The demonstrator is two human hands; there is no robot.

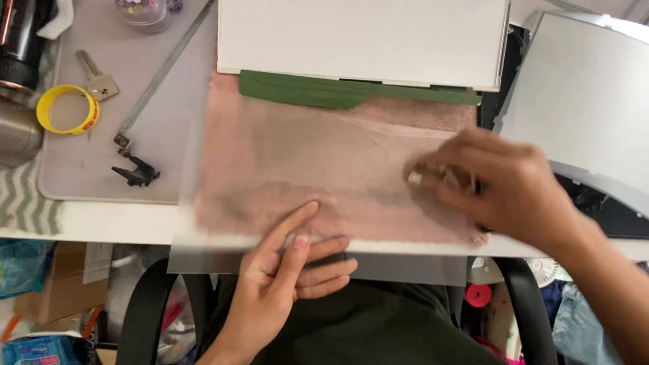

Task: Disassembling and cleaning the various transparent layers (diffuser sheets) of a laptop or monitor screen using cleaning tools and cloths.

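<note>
A translucent frosted sheet [318, 169] lay over a pink towel [405, 115] on the white desk [101, 223], its near edge overhanging the lap. The left hand [284, 270] pressed flat on that near edge, fingers spread; the right hand [500, 182] pinched something small against the sheet, blurred beyond telling. Steady downward pressure at the left would seem wise, to keep the sheet from sliding. Beyond lay a white panel [365, 40] and green strip [324, 91]; leftward, a grey mat [81, 169] bearing a key [94, 78], a yellow wristband [66, 109] and a metal hinge bracket [145, 115].

One head-worn view looks steeply down, close over the desk [122, 223] edge, lap at frame bottom.
</note>
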